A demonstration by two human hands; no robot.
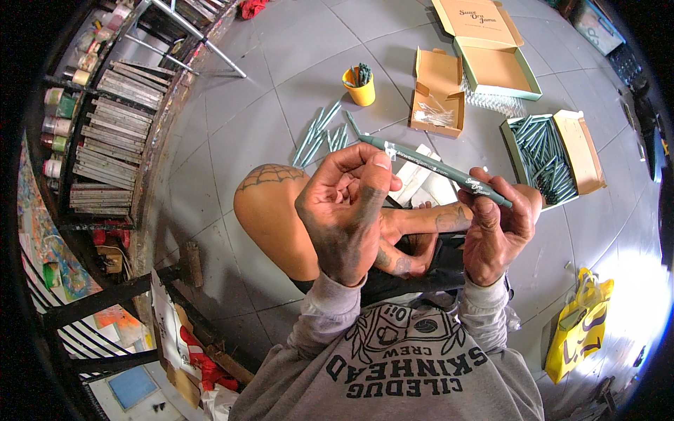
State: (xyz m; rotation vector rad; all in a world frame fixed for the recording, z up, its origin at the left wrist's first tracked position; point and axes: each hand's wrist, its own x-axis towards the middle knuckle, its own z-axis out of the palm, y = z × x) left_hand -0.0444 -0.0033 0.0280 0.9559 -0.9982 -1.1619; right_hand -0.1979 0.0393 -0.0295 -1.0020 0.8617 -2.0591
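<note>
A dark green pen [444,170] with white printing slants between my two hands, above my crossed legs. My left hand [349,210] is closed, its thumb and forefinger pinching near the pen's upper left end. A small white bit [390,150] shows there beside my thumb; I cannot tell what it is. On the other end my right hand [500,228] is closed, fingers and thumb gripping the barrel. White sheets or wrappers [425,184] lie on the floor behind the pen, partly hidden by it. Several loose green pens [316,132] lie beyond my left hand.
A yellow cup [361,93] holding dark pens stands ahead. At the right is an open box [518,156] full of green pens. Farther off are a small open carton [439,124] and a larger open box [535,94]. A yellow bag [581,337] lies right; a rack [78,158] stands left.
</note>
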